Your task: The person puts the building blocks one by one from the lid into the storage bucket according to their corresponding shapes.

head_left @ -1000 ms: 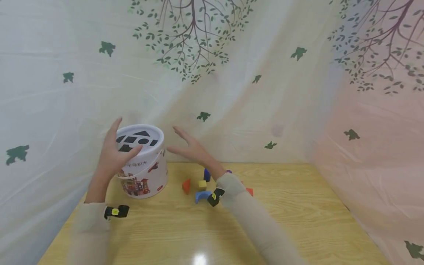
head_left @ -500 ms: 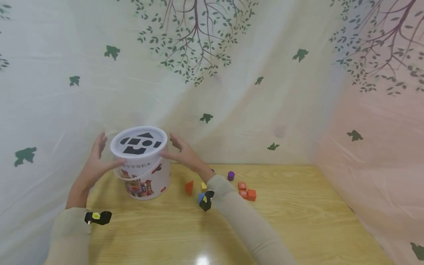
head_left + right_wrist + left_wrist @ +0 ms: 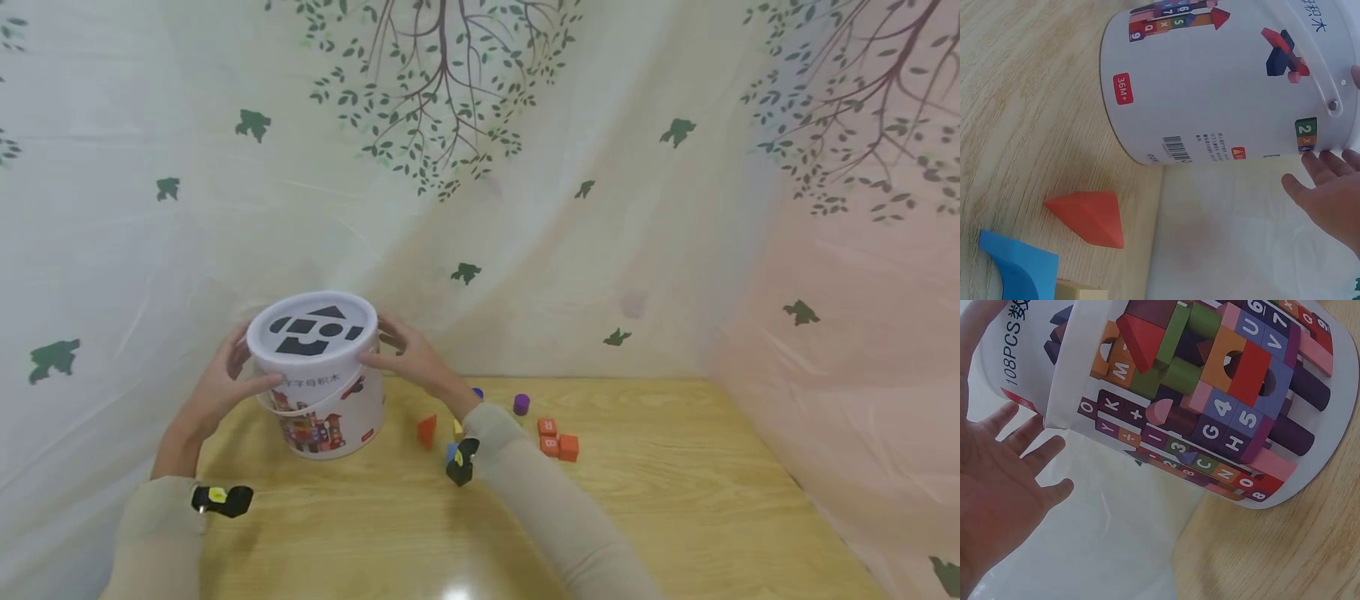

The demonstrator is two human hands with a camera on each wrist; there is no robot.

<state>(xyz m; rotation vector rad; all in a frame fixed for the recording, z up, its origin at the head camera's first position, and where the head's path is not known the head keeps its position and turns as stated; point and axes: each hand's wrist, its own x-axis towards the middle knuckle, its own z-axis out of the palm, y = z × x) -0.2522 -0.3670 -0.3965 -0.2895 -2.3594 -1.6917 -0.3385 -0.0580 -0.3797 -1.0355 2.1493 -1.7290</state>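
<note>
Left hand (image 3: 216, 390), right hand (image 3: 417, 360), bucket (image 3: 330, 408) between

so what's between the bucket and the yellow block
Only the red triangular block, apart from the bucket; the head and right wrist views both show it.

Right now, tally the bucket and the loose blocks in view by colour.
White bucket: 1
Red blocks: 4
Blue blocks, one light, one dark: 2
Yellow block: 1
Purple block: 1
Total: 9; the right sleeve may hide more.
</note>
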